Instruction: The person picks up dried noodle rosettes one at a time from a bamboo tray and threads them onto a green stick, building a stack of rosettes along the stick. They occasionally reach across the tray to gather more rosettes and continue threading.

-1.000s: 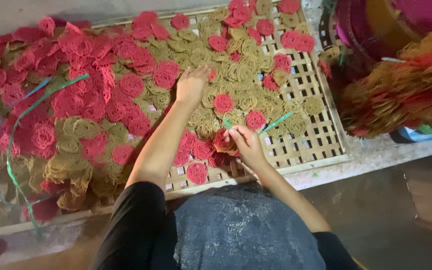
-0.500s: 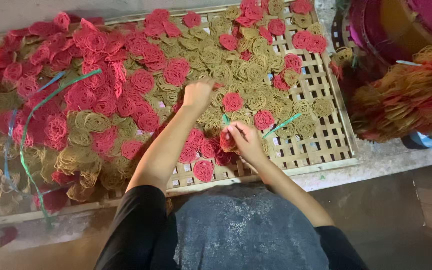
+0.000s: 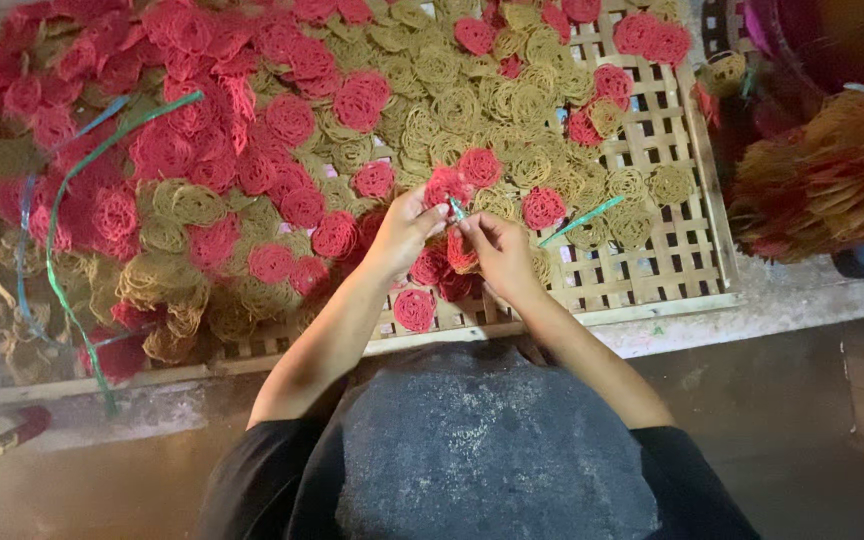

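Tray: bamboo lattice tray [image 3: 687,290] carrying red coils [image 3: 292,118] and tan coils [image 3: 457,105].
Hands: left hand [image 3: 407,228] and right hand [image 3: 497,250] pinching one green strip [image 3: 455,209]; right also gripping a red coil stack [image 3: 462,255].
Basket: basket [image 3: 852,150] holding tangled strands.

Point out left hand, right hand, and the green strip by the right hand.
left hand [image 3: 407,225], head view, back of hand
right hand [image 3: 497,250], head view, back of hand
green strip [image 3: 582,221], head view, mid-length, over the lattice tray

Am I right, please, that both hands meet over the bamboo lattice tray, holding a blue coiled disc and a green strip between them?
Not quite: the head view shows the coiled disc is red, not blue. The left hand and right hand do meet over the bamboo lattice tray, with a green strip between the fingers.
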`<action>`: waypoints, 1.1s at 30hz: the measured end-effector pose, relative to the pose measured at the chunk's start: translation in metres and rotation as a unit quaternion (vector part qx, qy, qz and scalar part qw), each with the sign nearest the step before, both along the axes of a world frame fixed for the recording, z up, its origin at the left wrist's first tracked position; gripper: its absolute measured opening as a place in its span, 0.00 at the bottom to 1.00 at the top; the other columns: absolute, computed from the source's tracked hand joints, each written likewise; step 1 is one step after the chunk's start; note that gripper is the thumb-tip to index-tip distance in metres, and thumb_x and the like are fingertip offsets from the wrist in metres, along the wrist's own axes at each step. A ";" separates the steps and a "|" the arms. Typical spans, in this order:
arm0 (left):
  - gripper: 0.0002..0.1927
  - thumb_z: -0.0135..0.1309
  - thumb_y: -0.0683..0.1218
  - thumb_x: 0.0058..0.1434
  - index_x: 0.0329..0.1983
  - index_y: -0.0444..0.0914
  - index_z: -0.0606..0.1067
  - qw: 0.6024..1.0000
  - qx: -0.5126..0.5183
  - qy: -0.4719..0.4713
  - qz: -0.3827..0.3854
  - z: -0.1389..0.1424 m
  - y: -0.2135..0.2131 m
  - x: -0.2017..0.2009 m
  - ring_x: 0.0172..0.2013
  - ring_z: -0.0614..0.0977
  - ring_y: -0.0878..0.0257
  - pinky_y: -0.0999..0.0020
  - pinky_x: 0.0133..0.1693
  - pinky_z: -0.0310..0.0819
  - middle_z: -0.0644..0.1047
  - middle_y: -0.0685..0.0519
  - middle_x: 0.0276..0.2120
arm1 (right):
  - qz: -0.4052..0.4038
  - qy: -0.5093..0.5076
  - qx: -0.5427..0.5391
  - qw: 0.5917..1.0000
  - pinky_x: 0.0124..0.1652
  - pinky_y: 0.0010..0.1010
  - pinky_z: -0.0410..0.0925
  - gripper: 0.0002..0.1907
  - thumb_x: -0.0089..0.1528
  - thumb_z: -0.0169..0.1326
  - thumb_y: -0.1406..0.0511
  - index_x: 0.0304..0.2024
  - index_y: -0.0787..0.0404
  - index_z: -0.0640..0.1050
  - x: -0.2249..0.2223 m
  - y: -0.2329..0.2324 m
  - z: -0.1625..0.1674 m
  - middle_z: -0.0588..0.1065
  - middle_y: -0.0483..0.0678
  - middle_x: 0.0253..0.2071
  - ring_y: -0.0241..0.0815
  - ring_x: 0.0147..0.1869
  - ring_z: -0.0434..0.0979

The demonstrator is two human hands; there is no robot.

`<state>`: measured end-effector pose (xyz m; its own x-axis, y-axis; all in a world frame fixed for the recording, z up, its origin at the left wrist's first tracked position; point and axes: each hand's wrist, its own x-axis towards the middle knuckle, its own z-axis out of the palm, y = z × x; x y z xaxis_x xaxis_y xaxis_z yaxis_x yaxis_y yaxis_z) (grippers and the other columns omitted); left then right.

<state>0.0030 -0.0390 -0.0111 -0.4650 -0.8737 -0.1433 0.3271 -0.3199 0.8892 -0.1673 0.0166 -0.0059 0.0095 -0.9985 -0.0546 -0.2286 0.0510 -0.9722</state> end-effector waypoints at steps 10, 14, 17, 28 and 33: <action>0.25 0.52 0.37 0.67 0.69 0.40 0.72 0.912 -0.122 -0.392 0.007 0.036 0.021 0.001 0.33 0.73 0.60 0.66 0.39 0.72 0.80 0.40 0.39 | 0.000 -0.013 0.001 1.000 0.32 0.23 0.64 0.11 0.71 0.51 0.67 0.36 0.66 0.78 -0.004 0.000 -0.004 0.73 0.39 0.26 0.26 0.31 0.68; 0.26 0.50 0.32 0.61 0.64 0.34 0.71 0.904 -0.336 -0.255 0.064 0.050 0.032 0.000 0.43 0.77 0.66 0.67 0.45 0.73 0.79 0.41 0.50 | -0.011 0.001 0.016 1.000 0.30 0.24 0.62 0.10 0.70 0.52 0.66 0.37 0.66 0.79 -0.005 0.001 -0.004 0.73 0.39 0.26 0.26 0.29 0.66; 0.28 0.46 0.34 0.62 0.67 0.38 0.72 0.934 -0.183 -0.307 -0.015 0.049 0.038 0.005 0.29 0.73 0.65 0.69 0.34 0.72 0.78 0.41 0.45 | -0.003 -0.024 0.020 0.999 0.30 0.24 0.61 0.10 0.70 0.51 0.66 0.39 0.65 0.80 -0.006 0.003 -0.004 0.73 0.39 0.26 0.27 0.29 0.66; 0.13 0.52 0.42 0.68 0.51 0.45 0.83 0.907 -0.247 -0.321 0.117 0.048 0.037 0.000 0.50 0.87 0.63 0.43 0.74 0.28 0.84 0.54 0.49 | -0.018 0.087 -0.167 0.982 0.61 0.34 0.68 0.18 0.66 0.48 0.73 0.59 0.67 0.75 -0.014 0.011 0.028 0.72 0.55 0.56 0.46 0.61 0.74; 0.16 0.51 0.40 0.66 0.52 0.48 0.82 0.866 -0.347 -0.349 0.089 0.062 0.041 -0.013 0.53 0.84 0.59 0.42 0.74 0.29 0.84 0.54 0.49 | 0.056 0.248 -0.254 0.933 0.63 0.43 0.60 0.18 0.62 0.58 0.70 0.55 0.69 0.76 -0.026 0.012 0.040 0.73 0.60 0.56 0.58 0.64 0.69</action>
<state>-0.0102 0.0019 0.0509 -0.3268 -0.9104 0.2538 -0.3777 0.3720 0.8479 -0.1930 0.0290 0.0345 0.2141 -0.8912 0.3999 -0.6334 -0.4384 -0.6377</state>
